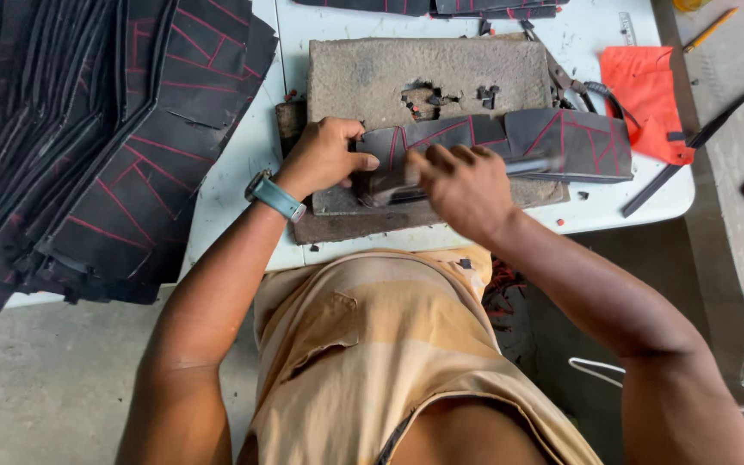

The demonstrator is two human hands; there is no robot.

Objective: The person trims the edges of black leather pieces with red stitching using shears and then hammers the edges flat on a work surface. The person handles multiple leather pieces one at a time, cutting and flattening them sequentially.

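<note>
A long black leather piece with red stitched lines (561, 138) lies across a worn grey block (406, 73) on the white table (243, 164). My left hand (324, 155), with a teal watch on its wrist, grips the left end of the piece. My right hand (462, 185) is closed round a metal tool (531, 164), blurred with motion, just above the piece's middle. Several holes are cut into the block's top (428, 99).
A big stack of similar black pieces with red lines (105, 138) covers the table's left side. An orange cloth (643, 95), pliers (574, 82) and a black strap (699, 138) lie at the right. More black pieces (441, 7) sit at the far edge. A yellow pencil (709, 30) is at the far right.
</note>
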